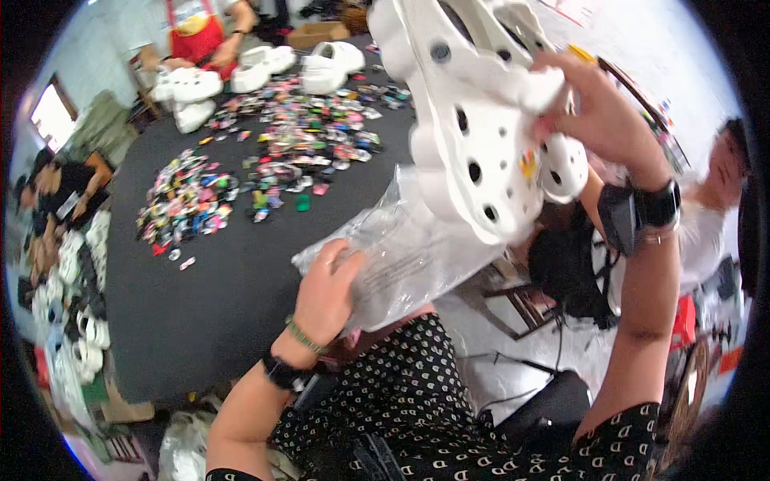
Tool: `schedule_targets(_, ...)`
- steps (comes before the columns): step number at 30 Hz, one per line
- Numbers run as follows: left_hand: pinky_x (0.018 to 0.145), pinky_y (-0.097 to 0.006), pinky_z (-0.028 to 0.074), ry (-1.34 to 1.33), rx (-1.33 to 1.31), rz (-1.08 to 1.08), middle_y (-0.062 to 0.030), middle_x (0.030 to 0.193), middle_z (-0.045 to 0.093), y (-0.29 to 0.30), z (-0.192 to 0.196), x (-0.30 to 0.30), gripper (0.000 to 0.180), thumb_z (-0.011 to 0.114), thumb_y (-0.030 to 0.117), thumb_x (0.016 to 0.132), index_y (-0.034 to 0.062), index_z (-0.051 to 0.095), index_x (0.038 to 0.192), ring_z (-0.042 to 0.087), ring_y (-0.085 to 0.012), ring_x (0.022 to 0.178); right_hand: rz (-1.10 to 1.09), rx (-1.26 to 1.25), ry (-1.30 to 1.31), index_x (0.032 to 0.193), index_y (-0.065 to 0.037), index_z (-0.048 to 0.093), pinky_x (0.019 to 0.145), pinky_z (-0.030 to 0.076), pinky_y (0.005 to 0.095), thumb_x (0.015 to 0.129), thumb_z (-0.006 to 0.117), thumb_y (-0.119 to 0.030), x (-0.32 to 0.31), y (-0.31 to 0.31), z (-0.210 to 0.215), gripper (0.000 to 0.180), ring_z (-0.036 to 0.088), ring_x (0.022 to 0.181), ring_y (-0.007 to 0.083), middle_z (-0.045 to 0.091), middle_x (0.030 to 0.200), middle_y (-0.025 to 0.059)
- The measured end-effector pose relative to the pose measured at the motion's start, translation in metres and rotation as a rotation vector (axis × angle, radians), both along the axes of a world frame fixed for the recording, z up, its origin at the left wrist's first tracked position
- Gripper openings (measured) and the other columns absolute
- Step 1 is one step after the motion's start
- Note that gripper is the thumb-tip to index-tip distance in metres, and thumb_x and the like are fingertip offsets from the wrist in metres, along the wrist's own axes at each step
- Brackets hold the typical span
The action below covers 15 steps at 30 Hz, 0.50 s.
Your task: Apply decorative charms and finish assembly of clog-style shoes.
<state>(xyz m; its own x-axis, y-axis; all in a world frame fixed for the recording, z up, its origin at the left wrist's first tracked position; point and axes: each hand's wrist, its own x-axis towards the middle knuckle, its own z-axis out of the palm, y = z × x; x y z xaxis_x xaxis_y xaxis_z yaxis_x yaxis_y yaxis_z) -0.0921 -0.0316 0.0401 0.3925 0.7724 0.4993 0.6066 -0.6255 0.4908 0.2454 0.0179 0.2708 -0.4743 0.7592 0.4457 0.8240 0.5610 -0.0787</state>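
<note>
My right hand (601, 112) is raised on the right, its fingers closed on a pair of white clogs (437, 96) with round holes. A small orange-yellow charm (528, 163) sits on the nearer clog. Below the clogs, my left hand (325, 293) grips the edge of a clear plastic bag (401, 260). The bag reaches up to the underside of the nearer clog; I cannot tell whether any of the clog is inside it.
Heaps of small colourful charms (313, 136) lie on the dark table (233, 321). More white clogs (325, 68) stand at its far edge, near a person in a red apron (216, 52). Other people sit at left and right. Clogs (88, 345) are piled at the left.
</note>
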Motion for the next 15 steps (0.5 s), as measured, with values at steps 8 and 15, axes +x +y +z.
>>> schedule_targets(8, 0.103, -0.041, 0.042, 0.120, 0.063, 0.604, -0.0199, 0.128, 0.057, -0.111, 0.052, -0.209, 0.058, 0.043, -0.010, 0.071, 0.0040, 0.059, 0.125, 0.054, -0.0370, 0.121, 0.381, -0.247, -0.354, 0.089, -0.014, 0.061, 0.096, 0.030, 0.0429, 0.062, 0.082, -0.020, -0.159, 0.008, -0.022, 0.035, 0.049, 0.102, 0.0276, 0.053, 0.088, 0.0045)
schedule_targets(15, 0.106, -0.036, 0.037, -0.827, -0.055, 0.946, -0.0133, 0.126, 0.058, -0.260, 0.027, -0.330, 0.040, 0.056, 0.002, 0.091, -0.0037, 0.051, 0.130, 0.054, -0.0264, 0.119, 0.924, 0.016, -0.529, 0.091, -0.015, 0.065, 0.091, 0.036, 0.0461, 0.072, 0.071, -0.023, -0.298, 0.008, -0.058, 0.022, 0.052, 0.097, 0.0248, 0.055, 0.085, 0.0045)
